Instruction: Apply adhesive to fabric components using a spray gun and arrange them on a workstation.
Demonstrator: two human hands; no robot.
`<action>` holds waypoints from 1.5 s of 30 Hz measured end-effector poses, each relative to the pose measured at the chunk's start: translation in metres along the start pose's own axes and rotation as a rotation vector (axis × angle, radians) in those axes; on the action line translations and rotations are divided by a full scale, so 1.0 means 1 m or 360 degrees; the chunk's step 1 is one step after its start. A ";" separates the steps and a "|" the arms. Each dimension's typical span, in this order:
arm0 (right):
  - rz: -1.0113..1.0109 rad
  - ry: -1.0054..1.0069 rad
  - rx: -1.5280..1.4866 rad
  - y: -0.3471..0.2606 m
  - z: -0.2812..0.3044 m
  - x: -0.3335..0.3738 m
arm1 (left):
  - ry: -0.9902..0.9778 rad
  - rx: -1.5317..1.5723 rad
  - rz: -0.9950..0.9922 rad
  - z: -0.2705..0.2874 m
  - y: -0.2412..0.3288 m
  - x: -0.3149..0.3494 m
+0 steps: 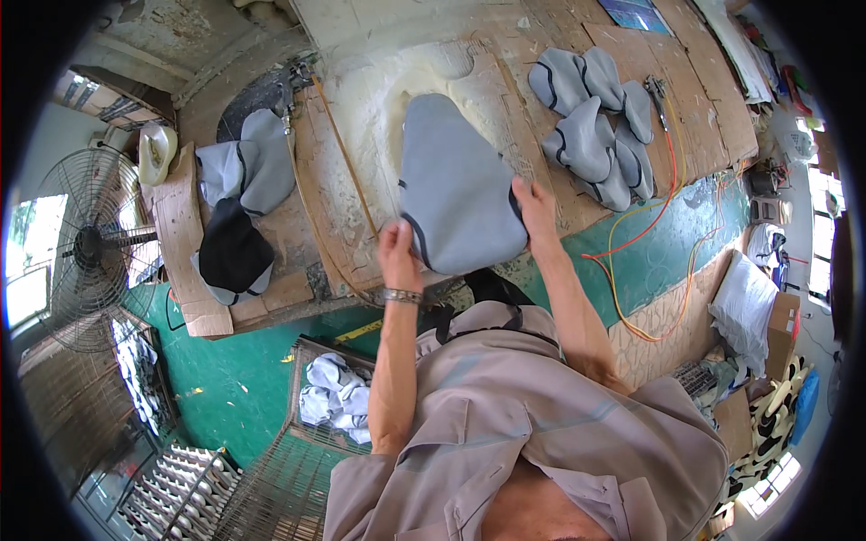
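Note:
A grey, saddle-shaped seat cover with black edging is held out in front of me over the workbench, its narrow end pointing away. My left hand is closed on its lower left edge, by the black strip. On the opposite side, my right hand grips the right edge, thumb on top. The underside of the cover is hidden. Beneath and around it lies cardboard caked with pale dust.
Several grey saddle-shaped pieces lie at the bench's right, beside an air gun with orange and yellow hoses. More grey covers and a black one lie left. A wire cart and a fan stand left.

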State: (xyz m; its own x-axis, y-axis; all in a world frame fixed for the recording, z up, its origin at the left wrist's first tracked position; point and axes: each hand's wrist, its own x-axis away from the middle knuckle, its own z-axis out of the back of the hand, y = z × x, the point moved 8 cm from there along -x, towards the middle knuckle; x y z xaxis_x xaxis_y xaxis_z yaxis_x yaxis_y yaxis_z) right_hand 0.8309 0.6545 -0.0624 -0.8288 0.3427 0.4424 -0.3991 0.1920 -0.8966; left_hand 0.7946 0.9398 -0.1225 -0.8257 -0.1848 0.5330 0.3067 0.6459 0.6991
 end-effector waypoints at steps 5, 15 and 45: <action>-0.0080 0.0118 0.0109 0.038 0.016 -0.022 | 0.0139 -0.0193 0.0001 0.029 -0.042 -0.005; 0.0393 0.0197 0.1555 0.017 -0.033 -0.140 | 0.0503 -0.1689 -0.0506 -0.018 0.041 -0.110; -0.0320 -0.1628 0.0428 0.026 -0.156 0.176 | -0.0233 0.0149 -0.0696 0.091 0.285 0.005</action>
State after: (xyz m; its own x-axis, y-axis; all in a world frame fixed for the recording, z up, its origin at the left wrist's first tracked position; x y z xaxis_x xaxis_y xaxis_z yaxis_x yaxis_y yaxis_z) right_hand 0.7354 0.8630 -0.0041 -0.6232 -0.6285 0.4654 -0.5345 -0.0922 -0.8402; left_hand 0.8344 1.1903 0.0356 -0.9280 -0.3525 0.1205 -0.1234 0.5960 0.7934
